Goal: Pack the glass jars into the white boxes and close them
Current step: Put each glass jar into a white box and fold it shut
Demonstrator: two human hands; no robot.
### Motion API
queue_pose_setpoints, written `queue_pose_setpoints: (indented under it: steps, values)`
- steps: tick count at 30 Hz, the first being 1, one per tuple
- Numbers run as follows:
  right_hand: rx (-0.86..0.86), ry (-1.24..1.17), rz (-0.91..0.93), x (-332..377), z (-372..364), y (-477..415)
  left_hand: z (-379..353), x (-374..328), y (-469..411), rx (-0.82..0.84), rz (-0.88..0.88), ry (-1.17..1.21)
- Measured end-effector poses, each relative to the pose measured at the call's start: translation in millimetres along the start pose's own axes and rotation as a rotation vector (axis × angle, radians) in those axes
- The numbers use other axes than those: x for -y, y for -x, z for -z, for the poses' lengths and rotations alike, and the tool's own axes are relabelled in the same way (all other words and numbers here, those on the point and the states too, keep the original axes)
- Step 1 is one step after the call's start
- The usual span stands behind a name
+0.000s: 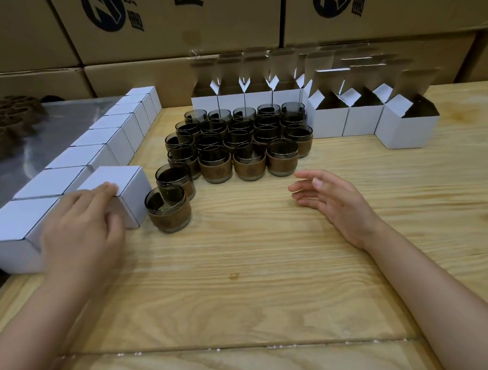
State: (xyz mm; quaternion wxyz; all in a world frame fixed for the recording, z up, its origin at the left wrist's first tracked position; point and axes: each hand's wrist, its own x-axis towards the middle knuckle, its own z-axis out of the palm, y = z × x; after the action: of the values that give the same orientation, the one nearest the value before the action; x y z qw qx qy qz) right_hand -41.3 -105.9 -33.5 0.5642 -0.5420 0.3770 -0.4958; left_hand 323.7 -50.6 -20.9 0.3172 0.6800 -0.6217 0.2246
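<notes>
The person's left hand [80, 221] grips a closed white box [118, 185] at the left of a wooden table [241, 269]. The fingers lie over the box's top edge and the thumb presses its near face. The box sits slightly askew, touching a row of closed white boxes [105, 141] that runs along the table's left edge from front to back.

The right hand [331, 200] is empty and relaxed, fingers loosely spread and pointing left, palm turned inward. It is just above the table, at centre right.

Just right of the gripped box stands the nearest jar [168, 210], a dark smoked glass with a brown band round its lower half. It is almost touching the box. Behind it the other glass jars [243, 139], all of the same kind, stand upright and packed closely in rows in the middle of the table.

Behind and to the right of the jars stand open white boxes [360, 116] with their lids and flaps raised. Some form a line at the back and three more angle forward on the right.

At far left, beside the closed boxes, a metal sheet [50, 130] bears a heap of brown rings [2, 126]. Large printed cardboard cartons [172, 24] are stacked along the back.
</notes>
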Motion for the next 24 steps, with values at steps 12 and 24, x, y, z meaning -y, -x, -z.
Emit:
queue_pose_setpoints:
  steps: [12, 24]
  values:
    - [-0.026, -0.054, -0.004, -2.3, 2.6, -3.7, -70.1, -8.9, -97.4, 0.273, 0.153, -0.039]
    - [-0.039, -0.099, -0.007, -5.7, 5.1, -5.8, -126.0, 18.7, -168.4, 0.595, 0.068, -0.085]
